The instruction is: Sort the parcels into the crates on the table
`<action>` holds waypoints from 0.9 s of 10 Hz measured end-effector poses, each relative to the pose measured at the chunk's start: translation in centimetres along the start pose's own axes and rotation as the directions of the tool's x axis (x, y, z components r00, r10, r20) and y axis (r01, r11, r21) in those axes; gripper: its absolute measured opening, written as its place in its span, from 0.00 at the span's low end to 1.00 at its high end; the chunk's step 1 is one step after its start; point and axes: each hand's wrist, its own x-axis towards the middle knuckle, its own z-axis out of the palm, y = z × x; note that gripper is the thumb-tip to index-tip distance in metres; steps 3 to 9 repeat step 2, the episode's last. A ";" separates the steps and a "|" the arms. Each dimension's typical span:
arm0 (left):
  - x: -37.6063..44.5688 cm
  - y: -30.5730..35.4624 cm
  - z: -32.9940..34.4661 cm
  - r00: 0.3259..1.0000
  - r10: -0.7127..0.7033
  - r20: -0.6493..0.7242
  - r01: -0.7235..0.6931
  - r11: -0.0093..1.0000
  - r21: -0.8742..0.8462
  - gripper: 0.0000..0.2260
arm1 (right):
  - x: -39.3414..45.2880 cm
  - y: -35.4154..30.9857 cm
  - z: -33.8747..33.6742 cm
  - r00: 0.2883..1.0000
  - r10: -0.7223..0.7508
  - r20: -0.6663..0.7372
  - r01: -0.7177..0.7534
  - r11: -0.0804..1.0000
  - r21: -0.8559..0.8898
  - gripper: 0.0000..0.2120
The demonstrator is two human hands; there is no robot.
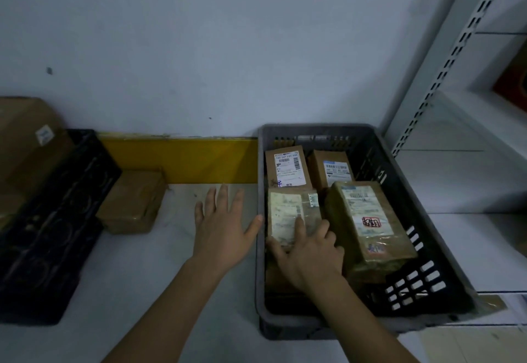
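Right hand (309,251) gripping taped parcel (291,214) inside grey crate (261,248), left hand (221,223) spread flat beside it

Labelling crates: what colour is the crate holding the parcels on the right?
Grey crate, seen in the head view.

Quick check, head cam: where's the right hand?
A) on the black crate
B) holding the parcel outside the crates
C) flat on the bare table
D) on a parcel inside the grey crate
D: the right hand lies on a labelled parcel inside the grey crate, thumb at its near edge; the left hand is spread open over the table beside the crate.
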 end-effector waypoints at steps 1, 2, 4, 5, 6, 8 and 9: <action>-0.1 -0.1 0.2 1.000 -0.013 0.002 0.013 1.000 0.011 0.40 | -0.1 0.2 0.4 1.000 -0.009 0.026 0.011 0.999 -0.049 0.50; -0.2 -0.7 0.4 1.000 -0.027 -0.016 0.028 0.999 0.042 0.40 | -0.3 0.0 0.7 0.998 0.023 0.051 -0.019 0.997 -0.074 0.50; -0.2 -0.7 0.4 1.000 -0.027 -0.016 0.028 0.999 0.042 0.40 | -0.3 0.0 0.7 0.998 0.023 0.051 -0.019 0.997 -0.074 0.50; -0.2 -0.7 0.4 1.000 -0.027 -0.016 0.028 0.999 0.042 0.40 | -0.3 0.0 0.7 0.998 0.023 0.051 -0.019 0.997 -0.074 0.50; -0.2 -0.7 0.4 1.000 -0.027 -0.016 0.028 0.999 0.042 0.40 | -0.3 0.0 0.7 0.998 0.023 0.051 -0.019 0.997 -0.074 0.50; -0.2 -0.7 0.4 1.000 -0.027 -0.016 0.028 0.999 0.042 0.40 | -0.3 0.0 0.7 0.998 0.023 0.051 -0.019 0.997 -0.074 0.50; -0.2 -0.7 0.4 1.000 -0.027 -0.016 0.028 0.999 0.042 0.40 | -0.3 0.0 0.7 0.998 0.023 0.051 -0.019 0.997 -0.074 0.50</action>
